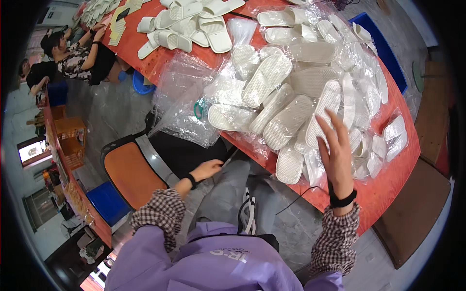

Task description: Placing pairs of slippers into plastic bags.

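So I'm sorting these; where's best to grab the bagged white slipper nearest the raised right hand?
Probably at its near, narrow end. The bagged slipper lies sole-up atop the pile, slanting toward the right hand. Come from above on the near side, pinching across its width; the loose plastic looks slippery.

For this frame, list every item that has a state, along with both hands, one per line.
Right hand: open, fingers spread, raised over the bagged slippers.
Left hand: low by the lap, loosely curled, holding nothing I can see.
White plastic slippers in clear bags: bagged, heaped soles up.
Loose white slippers: unbagged, piled at the far end.
Empty clear plastic bags: stacked, overhanging the red table edge.
Orange chair: unoccupied.
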`<state>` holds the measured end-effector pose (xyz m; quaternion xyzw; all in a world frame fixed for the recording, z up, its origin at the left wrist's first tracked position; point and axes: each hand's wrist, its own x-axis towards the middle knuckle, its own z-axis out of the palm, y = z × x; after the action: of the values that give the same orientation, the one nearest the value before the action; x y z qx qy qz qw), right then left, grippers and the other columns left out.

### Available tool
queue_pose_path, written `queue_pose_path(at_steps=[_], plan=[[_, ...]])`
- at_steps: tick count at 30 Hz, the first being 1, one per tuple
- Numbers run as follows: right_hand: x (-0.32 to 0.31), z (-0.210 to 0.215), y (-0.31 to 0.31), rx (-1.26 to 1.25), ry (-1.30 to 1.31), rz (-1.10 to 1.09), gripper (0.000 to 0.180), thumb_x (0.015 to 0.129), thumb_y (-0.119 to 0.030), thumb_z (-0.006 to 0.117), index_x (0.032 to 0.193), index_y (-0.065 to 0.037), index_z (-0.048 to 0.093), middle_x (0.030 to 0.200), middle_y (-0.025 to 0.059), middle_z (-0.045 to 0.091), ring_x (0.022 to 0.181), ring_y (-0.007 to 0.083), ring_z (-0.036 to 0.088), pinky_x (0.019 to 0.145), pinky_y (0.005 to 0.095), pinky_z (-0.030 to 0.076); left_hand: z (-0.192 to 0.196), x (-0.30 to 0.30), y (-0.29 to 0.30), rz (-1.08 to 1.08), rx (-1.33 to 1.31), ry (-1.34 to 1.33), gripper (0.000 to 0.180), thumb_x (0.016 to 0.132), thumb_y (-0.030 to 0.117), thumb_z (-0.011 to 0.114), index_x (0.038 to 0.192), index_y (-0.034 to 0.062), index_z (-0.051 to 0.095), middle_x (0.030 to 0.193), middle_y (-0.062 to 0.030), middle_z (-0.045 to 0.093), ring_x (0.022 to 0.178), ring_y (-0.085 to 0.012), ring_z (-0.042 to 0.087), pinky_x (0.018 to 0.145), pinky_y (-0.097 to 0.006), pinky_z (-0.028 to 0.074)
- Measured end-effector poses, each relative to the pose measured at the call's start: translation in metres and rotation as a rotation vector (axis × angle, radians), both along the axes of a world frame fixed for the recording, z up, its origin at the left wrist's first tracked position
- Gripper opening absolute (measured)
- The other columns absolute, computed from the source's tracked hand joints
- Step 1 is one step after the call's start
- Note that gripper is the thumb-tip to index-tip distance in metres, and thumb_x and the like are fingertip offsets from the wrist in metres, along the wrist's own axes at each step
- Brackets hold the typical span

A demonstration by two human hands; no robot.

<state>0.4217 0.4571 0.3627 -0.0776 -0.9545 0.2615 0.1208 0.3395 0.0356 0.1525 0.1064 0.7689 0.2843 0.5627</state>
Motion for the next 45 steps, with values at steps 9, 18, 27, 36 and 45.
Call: queue_pose_path(at_steps=[9, 18, 27, 36, 45], plan=[[0.333, -0.122, -0.127, -0.261, -0.915, -0.2, 0.029, 0.08, -0.013, 0.067, 0.107, -0.002, 0.066, 0.108, 0.019, 0.066, 0.102, 0.0387, 0.061, 0.088, 0.0447, 0.049, 0.005, 0.017, -0.161, -0.088, -0.249, -0.026, 0.039, 0.095, 0.019, 0.056, 0.127, -0.002, 0.055, 0.117, -0.0149, 0.065, 0.108, -0.0255, 0.061, 0.094, -0.035, 0.048], [0.416, -0.119, -0.4, -1.653, -0.751, -0.946, 0.042, 0.099, -0.028, 0.052, 0.126, 0.004, 0.059, 0.124, 0.0058, 0.062, 0.108, 0.0191, 0.058, 0.093, 0.0314, 0.046, 0.044, -0.009, -0.122, -0.099, -0.011, 0.159, 0.034, 0.094, 0.016, 0.056, 0.126, 0.0027, 0.059, 0.112, -0.0133, 0.068, 0.101, -0.0214, 0.065, 0.088, -0.032, 0.05], [0.356, -0.096, -0.46, -1.839, -0.528, -1.009, 0.045, 0.1, -0.029, 0.049, 0.132, 0.003, 0.054, 0.134, 0.0091, 0.056, 0.117, 0.0203, 0.053, 0.1, 0.0315, 0.042, 0.045, -0.073, -0.106, -0.106, -0.195, -0.055, 0.041, 0.098, 0.03, 0.054, 0.132, 0.0069, 0.056, 0.11, -0.0033, 0.064, 0.094, -0.0142, 0.059, 0.084, -0.029, 0.047], [0.3, -0.145, -0.427, -1.787, -0.716, -0.764, 0.043, 0.099, -0.03, 0.046, 0.123, 0.004, 0.058, 0.117, 0.0066, 0.063, 0.098, 0.0163, 0.055, 0.085, 0.0315, 0.045, -0.056, -0.134, -0.099, 0.784, -0.154, -0.292, 0.1, 0.086, 0.075, 0.048, 0.156, 0.021, 0.002, 0.16, -0.018, 0.011, 0.146, -0.036, 0.016, 0.11, -0.059, 0.029], [0.233, -0.22, -0.388, -1.71, -1.074, -0.234, 0.038, 0.098, -0.026, 0.041, 0.102, 0.005, 0.063, 0.09, 0.0137, 0.068, 0.081, 0.022, 0.061, 0.075, 0.0341, 0.047, -0.093, -0.181, -0.089, 1.187, 0.219, -0.29, 0.058, 0.096, 0.05, 0.053, 0.133, 0.0056, 0.049, 0.131, -0.0135, 0.054, 0.121, -0.0326, 0.051, 0.104, -0.054, 0.039]])
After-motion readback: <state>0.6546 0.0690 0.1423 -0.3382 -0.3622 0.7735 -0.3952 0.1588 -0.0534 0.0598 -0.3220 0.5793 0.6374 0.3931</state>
